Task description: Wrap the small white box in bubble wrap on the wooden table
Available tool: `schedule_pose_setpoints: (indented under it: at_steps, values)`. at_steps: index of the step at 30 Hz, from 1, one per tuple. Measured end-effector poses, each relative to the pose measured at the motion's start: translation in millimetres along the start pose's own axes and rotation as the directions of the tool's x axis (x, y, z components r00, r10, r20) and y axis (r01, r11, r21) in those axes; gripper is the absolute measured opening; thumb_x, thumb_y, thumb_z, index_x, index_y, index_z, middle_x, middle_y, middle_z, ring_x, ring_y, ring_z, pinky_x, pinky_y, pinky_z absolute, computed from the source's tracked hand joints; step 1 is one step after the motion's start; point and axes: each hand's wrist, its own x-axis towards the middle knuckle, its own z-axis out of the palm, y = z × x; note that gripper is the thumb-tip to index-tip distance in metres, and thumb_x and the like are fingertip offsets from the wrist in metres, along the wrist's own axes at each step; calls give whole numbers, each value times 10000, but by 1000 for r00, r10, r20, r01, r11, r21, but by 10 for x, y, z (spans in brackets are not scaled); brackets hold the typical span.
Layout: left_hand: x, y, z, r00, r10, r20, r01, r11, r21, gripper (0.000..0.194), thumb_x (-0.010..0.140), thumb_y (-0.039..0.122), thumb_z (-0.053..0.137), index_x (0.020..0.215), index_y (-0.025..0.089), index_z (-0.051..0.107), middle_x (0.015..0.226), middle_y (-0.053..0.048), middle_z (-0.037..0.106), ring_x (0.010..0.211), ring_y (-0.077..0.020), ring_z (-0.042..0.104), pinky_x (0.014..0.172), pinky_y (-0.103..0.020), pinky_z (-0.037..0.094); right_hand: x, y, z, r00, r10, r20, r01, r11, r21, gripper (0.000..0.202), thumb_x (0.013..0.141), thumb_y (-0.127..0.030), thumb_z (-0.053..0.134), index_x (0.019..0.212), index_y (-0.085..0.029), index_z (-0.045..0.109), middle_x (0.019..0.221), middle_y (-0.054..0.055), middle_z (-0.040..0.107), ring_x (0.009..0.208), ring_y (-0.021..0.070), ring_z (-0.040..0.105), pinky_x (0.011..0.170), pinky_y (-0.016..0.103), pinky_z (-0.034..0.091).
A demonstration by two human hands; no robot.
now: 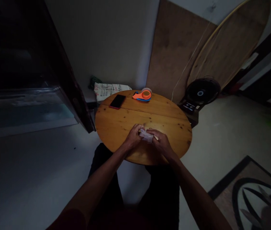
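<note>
Between my two hands is a small, whitish, crumpled-looking piece that resembles a thin plastic bag (pixel 147 136), held just over the near half of the round wooden table (pixel 116 123). My left hand (pixel 134 135) grips its left side with bent fingers. On the other side, my right hand (pixel 160 140) has its fingers closed around the right end, where a bit of pale yellowish material shows. Whatever the whitish piece may contain is too dim and small to make out.
An orange and blue tape dispenser (pixel 143 95) lies at the table's far edge, with a dark-screened phone (pixel 117 101) to its left. Behind them sits a printed white sack (pixel 110 89). A black fan (pixel 201 92) stands right of the table; a wooden board (pixel 173 41) leans on the wall.
</note>
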Motion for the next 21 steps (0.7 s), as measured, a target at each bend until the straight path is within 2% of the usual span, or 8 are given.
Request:
schedule_pose_setpoints:
  at_steps: [7, 11, 14, 17, 21]
  values:
    - [-68, 5, -54, 994, 109, -3, -109, 992, 61, 212, 739, 109, 510, 916, 191, 593, 997, -45, 608, 1009, -189, 556, 925, -331, 438, -22, 87, -19, 997, -44, 56, 50, 994, -99, 524, 708, -57, 439, 1128, -252, 685, 1191, 35, 669, 1155, 212, 587, 1047, 437, 421]
    - [-129, -1, -197, 978, 174, 118, -180, 983, 46, 326, 710, 107, 555, 1019, 198, 601, 1190, -65, 597, 1135, -206, 541, 1009, -372, 414, -74, 72, -53, 993, -85, 86, 92, 992, -88, 457, 770, -104, 479, 1162, -249, 665, 1218, 52, 651, 1167, 214, 575, 1046, 444, 426]
    - [-156, -11, -294, 956, 209, 205, -234, 966, 106, 433, 680, 102, 608, 1099, 209, 591, 1326, -78, 537, 1246, -226, 477, 1073, -408, 365, -133, 88, -50, 988, -120, 102, 131, 985, -108, 436, 799, -160, 539, 1220, -244, 621, 1282, 71, 607, 1222, 227, 528, 1056, 462, 413]
    - [-146, -24, -313, 941, 212, 264, -260, 952, 161, 413, 715, 126, 632, 1116, 213, 588, 1396, -91, 489, 1306, -237, 426, 1101, -432, 331, -179, 140, 3, 980, -179, 83, 190, 971, -144, 469, 809, -136, 537, 1267, -231, 574, 1325, 85, 570, 1293, 229, 454, 1080, 479, 379]
    - [-103, -42, -255, 942, 208, 262, -249, 959, 132, 326, 780, 158, 608, 1102, 205, 585, 1363, -108, 517, 1273, -232, 461, 1075, -422, 357, -171, 196, 82, 979, -201, 36, 204, 970, -136, 421, 850, -116, 481, 1242, -232, 582, 1298, 91, 581, 1304, 214, 435, 1074, 475, 385]
